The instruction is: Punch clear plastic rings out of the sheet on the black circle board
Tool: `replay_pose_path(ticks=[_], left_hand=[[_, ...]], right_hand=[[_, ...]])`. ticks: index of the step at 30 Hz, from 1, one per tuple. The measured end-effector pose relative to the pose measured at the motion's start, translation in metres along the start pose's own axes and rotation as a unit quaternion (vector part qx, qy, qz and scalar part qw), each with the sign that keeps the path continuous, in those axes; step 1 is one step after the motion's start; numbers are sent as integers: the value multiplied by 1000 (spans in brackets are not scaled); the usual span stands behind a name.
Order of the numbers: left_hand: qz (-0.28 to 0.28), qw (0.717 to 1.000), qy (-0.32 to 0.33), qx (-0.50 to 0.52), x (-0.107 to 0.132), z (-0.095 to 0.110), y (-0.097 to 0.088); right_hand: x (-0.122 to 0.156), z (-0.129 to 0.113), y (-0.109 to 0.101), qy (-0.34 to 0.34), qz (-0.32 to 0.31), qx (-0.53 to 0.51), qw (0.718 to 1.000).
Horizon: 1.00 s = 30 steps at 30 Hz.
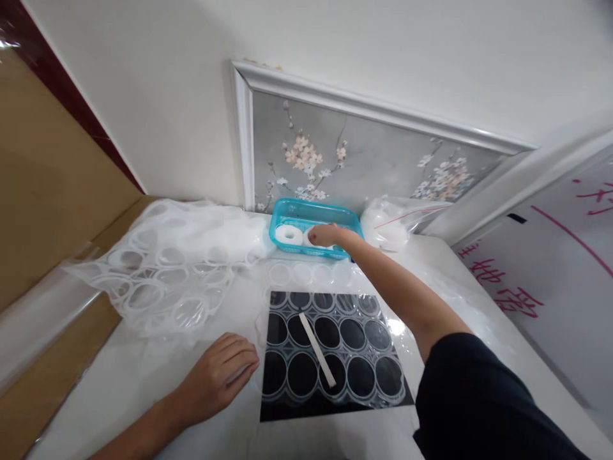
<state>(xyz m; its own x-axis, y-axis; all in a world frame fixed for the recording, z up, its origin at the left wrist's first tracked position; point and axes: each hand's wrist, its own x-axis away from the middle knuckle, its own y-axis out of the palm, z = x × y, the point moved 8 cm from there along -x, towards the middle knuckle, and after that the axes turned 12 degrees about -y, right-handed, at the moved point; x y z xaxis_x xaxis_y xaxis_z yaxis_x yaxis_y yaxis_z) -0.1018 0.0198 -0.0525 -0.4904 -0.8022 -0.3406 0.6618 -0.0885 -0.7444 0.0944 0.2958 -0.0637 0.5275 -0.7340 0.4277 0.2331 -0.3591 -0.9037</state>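
Note:
My right hand (323, 235) reaches into a turquoise plastic basket (313, 207) against the wall. Its fingers look curled down over a white round piece, and whatever they grip is hidden. Beside it in the basket sits a white ring-shaped roll (289, 235) with a hole in its middle. My left hand (225, 370) rests on the table, palm down, thumb apart from the loosely bent fingers, holding nothing. To its right lies a black sheet (306, 409) under clear film with rows of round outlines. A narrow white strip (317, 350) lies slanted across the film.
Clear film with round outlines (177, 275) is heaped at the left, near a cardboard surface (57, 172). A clear zip bag (390, 223) with white contents stands right of the basket. A framed floral panel (373, 153) is behind; a whiteboard (555, 275) stands at the right.

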Motion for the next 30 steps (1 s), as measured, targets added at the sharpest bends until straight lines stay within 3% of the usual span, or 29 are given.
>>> replay_pose_path(ticks=[3, 6, 9, 11, 13, 15, 18, 20, 24, 27, 30], left_hand=[[-9, 1000, 0, -4, 1, -2, 2], [-16, 1000, -4, -4, 3, -4, 4], [-12, 1000, -3, -4, 4, -6, 4], [-6, 1000, -1, -7, 4, -6, 3], [-3, 1000, 1, -12, 2, -5, 2], [-10, 1000, 3, -15, -1, -3, 5], [-29, 999, 9, -17, -5, 0, 12], [-51, 998, 11, -32, -6, 1, 21], [-75, 993, 44, -86, -2, 9, 37], [-90, 988, 50, -112, 2, 16, 44], [-121, 985, 49, -114, 4, 24, 48]], right_hand=[[1, -7, -10, 0, 3, -49, 999], [13, -5, -30, 11, 58, -97, 994], [47, -3, -50, 26, 137, -127, 982], [80, -10, -49, 38, 184, -133, 973], [114, -30, -26, 42, 201, -147, 968], [139, -62, 21, 25, 151, -195, 969], [162, -104, 92, 41, 75, -201, 976], [169, -119, 119, 41, 74, -254, 963], [177, -116, 124, 33, 135, -329, 934], [189, -102, 118, 51, 178, -299, 936], [199, -105, 121, 36, 191, -308, 931]])
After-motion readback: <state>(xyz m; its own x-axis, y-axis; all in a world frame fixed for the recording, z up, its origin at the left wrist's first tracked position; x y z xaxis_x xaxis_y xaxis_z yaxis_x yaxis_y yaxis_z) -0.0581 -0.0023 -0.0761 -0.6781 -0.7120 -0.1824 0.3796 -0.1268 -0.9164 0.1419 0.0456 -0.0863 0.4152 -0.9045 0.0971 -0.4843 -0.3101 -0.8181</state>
